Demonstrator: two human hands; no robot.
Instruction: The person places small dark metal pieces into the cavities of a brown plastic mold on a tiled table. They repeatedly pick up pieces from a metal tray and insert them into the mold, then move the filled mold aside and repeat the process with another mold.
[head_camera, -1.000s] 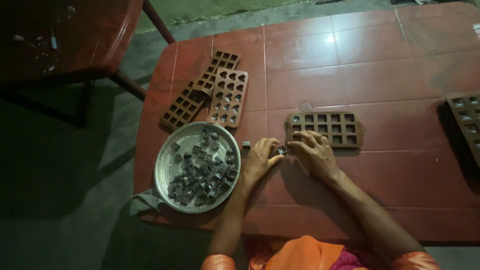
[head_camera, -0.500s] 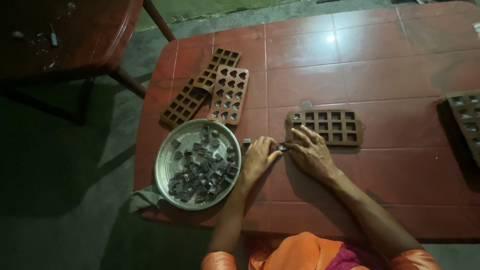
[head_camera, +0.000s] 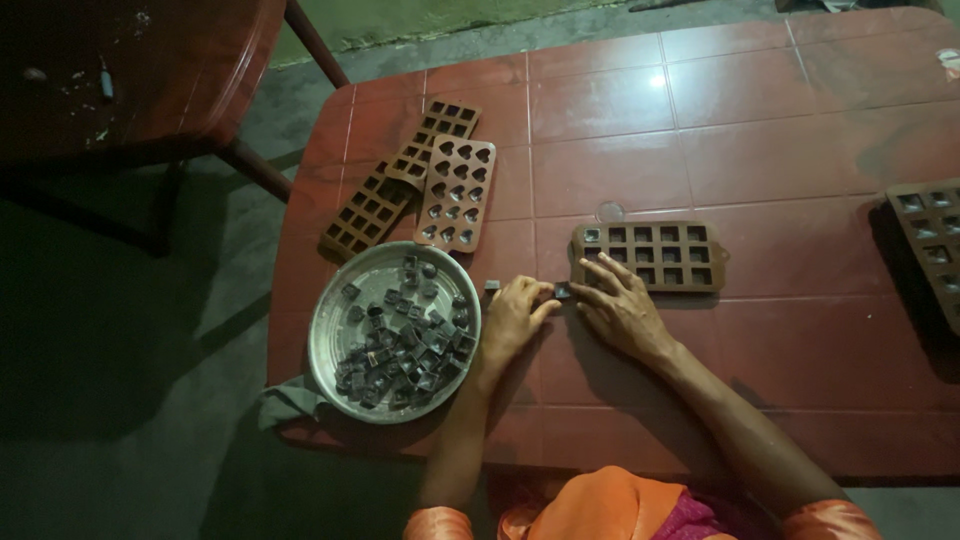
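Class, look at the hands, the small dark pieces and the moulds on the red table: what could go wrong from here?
1. The small dark square piece sits between the left hand and right hand; it might slip away.
2. The round metal pan, full of pieces, lies near the red tiled table edge and could be knocked off.
3. The brown square-cavity mould could get shoved.

On the bench (head_camera: 760, 130), the round metal pan (head_camera: 330, 340) sits at lower left of centre, with small chocolate pieces (head_camera: 405, 345) piled in it. Above it lie the heart mould (head_camera: 457, 192) and two square-cell moulds (head_camera: 400, 180), overlapping. At mid-frame lies a square-cell mould tray (head_camera: 650, 256); just below its left end, the left hand (head_camera: 515, 320) and right hand (head_camera: 622, 312) meet around a small chocolate square (head_camera: 563, 291). Another mould (head_camera: 935, 245) lies at the right edge. A chair (head_camera: 130, 70) fills the upper left.
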